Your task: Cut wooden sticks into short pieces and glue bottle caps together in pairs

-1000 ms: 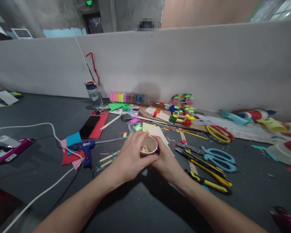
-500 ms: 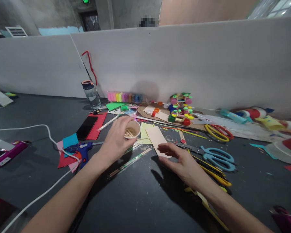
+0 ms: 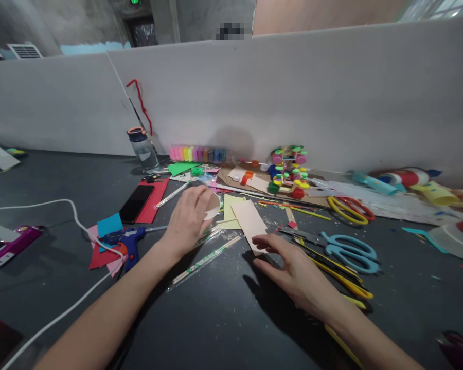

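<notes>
My left hand (image 3: pixel 189 218) is closed around a white paper cup (image 3: pixel 213 205), and its back and fingers hide much of the cup. The cup's contents cannot be made out at this moment. To the right, my right hand (image 3: pixel 289 264) is open, thumb and fingers apart and curved. Its fingertips lie at the near end of a pale rectangular board (image 3: pixel 250 221); whether they touch it is unclear. Under the board's left edge is a yellow paper sheet (image 3: pixel 231 208). Between my hands and nearer to me lie chopsticks in a clear wrapper (image 3: pixel 204 262).
Left of my left arm are a blue glue gun (image 3: pixel 133 244), a white cable (image 3: pixel 75 221) and a phone (image 3: pixel 137 203) on red paper. Blue-handled scissors (image 3: pixel 349 252) lie beyond my right hand. A water bottle (image 3: pixel 143 154) and colourful wheeled models (image 3: pixel 289 172) stand near the partition (image 3: pixel 293 92).
My left hand has turned further over the cup, and the thin sticks seen inside it are now hidden. My right hand has hardly moved. The view has shifted slightly.
</notes>
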Available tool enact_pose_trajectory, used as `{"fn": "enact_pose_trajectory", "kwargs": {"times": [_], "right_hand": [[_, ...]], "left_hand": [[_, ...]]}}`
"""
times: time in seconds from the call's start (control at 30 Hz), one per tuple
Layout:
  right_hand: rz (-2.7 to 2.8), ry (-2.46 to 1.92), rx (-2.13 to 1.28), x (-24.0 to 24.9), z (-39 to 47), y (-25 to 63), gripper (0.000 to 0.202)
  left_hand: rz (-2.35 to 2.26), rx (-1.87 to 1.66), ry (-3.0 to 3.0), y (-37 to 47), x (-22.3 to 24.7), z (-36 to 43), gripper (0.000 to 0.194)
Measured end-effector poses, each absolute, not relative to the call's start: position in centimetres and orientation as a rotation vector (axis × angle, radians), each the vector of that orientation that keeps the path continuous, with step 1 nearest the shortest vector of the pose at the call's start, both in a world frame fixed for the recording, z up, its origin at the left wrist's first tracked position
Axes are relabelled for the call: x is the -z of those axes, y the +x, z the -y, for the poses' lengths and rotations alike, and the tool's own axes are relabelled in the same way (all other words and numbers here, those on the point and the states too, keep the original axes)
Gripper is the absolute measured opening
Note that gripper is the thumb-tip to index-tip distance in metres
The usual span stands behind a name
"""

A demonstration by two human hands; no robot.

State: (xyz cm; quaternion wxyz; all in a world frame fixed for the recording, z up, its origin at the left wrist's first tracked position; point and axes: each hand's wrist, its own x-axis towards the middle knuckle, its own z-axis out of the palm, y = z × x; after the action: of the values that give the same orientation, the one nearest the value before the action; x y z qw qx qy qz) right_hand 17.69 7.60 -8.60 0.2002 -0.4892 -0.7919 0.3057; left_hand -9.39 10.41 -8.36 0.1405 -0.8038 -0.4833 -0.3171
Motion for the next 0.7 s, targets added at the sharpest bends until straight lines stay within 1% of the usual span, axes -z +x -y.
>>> {"fn": "enact_pose_trajectory", "kwargs": {"times": [0.23,0.33,0.47,0.7], "right_hand": [[2.274,-1.402,-0.733,9.2,-7.2,18.2,0.037],[2.286,-1.386,-0.688,9.6,-7.0,18.4,0.035],[2.289,-1.364,-0.633,10.1,-6.9,18.7,0.032],[2.288,-1.324,-0.573,10.5,-6.8,18.9,0.031]], "left_hand": [[1.468,0.685,-2.328,-13.8,10.1,-13.5,0.057],[1.48,0.627,-2.372,-15.1,10.4,-14.0,0.057],[1.456,0.605,-2.464,-15.6,10.3,-13.8,0.06],[1.405,0.671,-2.621,-15.5,10.1,-12.4,0.055]]}}
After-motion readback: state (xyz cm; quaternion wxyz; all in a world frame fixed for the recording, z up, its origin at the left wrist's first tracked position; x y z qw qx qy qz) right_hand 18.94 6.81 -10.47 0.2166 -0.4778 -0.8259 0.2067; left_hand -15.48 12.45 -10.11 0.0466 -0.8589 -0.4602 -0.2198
